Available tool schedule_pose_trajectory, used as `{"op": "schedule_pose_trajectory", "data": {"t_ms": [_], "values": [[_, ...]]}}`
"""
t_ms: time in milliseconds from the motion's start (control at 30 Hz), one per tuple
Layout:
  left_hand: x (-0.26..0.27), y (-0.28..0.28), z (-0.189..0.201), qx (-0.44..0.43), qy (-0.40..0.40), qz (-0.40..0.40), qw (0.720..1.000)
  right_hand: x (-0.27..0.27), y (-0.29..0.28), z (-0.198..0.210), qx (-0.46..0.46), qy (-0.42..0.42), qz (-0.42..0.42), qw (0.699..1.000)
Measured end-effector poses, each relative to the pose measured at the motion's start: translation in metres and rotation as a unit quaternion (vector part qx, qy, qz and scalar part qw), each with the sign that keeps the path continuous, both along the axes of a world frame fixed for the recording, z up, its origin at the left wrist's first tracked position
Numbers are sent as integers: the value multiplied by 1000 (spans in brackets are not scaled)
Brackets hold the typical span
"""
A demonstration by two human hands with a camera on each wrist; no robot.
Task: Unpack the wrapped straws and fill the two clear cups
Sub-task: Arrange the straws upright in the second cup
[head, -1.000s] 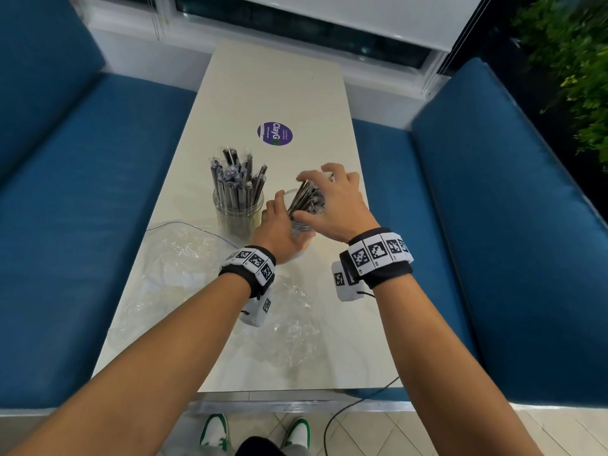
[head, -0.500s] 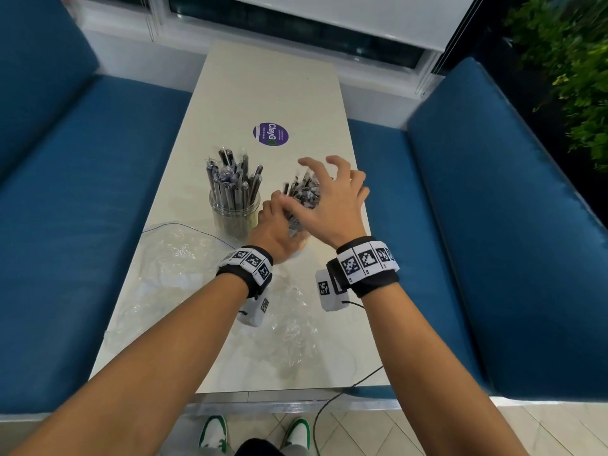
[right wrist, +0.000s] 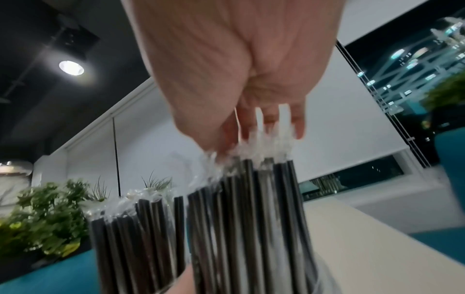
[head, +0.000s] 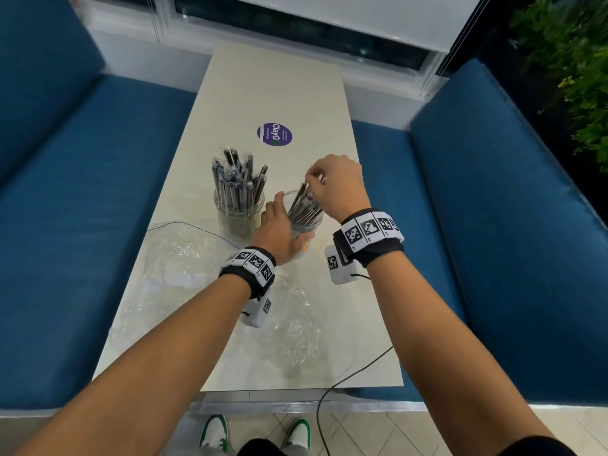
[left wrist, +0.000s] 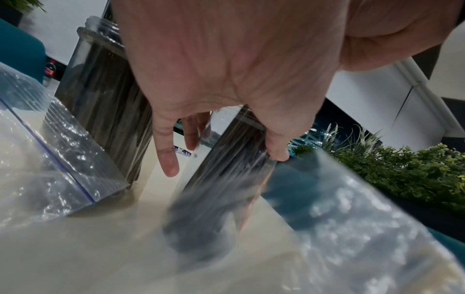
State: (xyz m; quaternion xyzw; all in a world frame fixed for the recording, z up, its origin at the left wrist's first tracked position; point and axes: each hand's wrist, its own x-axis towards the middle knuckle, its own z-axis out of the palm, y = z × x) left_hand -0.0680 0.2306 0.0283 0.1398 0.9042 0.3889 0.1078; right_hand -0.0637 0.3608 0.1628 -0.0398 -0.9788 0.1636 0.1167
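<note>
Two clear cups stand mid-table in the head view. The left cup (head: 238,218) is packed with black wrapped straws (head: 237,182). My left hand (head: 279,222) grips the right cup (head: 307,225) from its left side; in the left wrist view the thumb and fingers (left wrist: 168,163) wrap round that cup (left wrist: 221,189). A bundle of wrapped straws (head: 304,205) leans inside it. My right hand (head: 316,181) is over the bundle, thumb and fingers pinching the clear wrapper tips (right wrist: 264,147) of the straws (right wrist: 251,218).
Crumpled clear plastic bags (head: 177,255) (head: 296,327) lie on the near half of the pale table (head: 279,77). A purple sticker (head: 274,134) is beyond the cups. Blue benches (head: 82,225) (head: 493,225) flank the table. A black cable (head: 355,373) hangs off the near edge.
My right hand, spread wide over the straws half a second ago, has curled its fingers down onto the straw tops. My left hand has kept its hold on the right cup.
</note>
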Motion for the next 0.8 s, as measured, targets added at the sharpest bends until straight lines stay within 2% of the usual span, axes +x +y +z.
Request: {"op": "schedule_pose_trajectory", "data": {"t_ms": [67, 167, 267, 333, 400, 533, 667, 800], "values": [[0, -1, 0, 0, 0, -2, 1000, 2, 4, -1, 5, -1, -23, 1000], [1, 0, 2, -12, 5, -3, 1000, -1, 14, 5, -106, 73, -59, 990], [2, 0, 3, -19, 1, 3, 1000, -5, 17, 11, -127, 110, -57, 984], [3, 1, 3, -13, 1, 8, 1000, -8, 13, 12, -92, 79, -7, 993], [3, 1, 4, -5, 0, 12, 1000, -12, 6, 11, -40, 0, 58, 998], [2, 1, 1, -20, -1, 8, 1000, -25, -12, 11, 59, -140, 114, 982], [1, 1, 2, -16, -7, 8, 1000, -34, -16, 10, 36, -138, 116, 983], [1, -1, 0, -10, 5, 8, 1000, -27, -1, 21, -15, -62, 53, 997]]}}
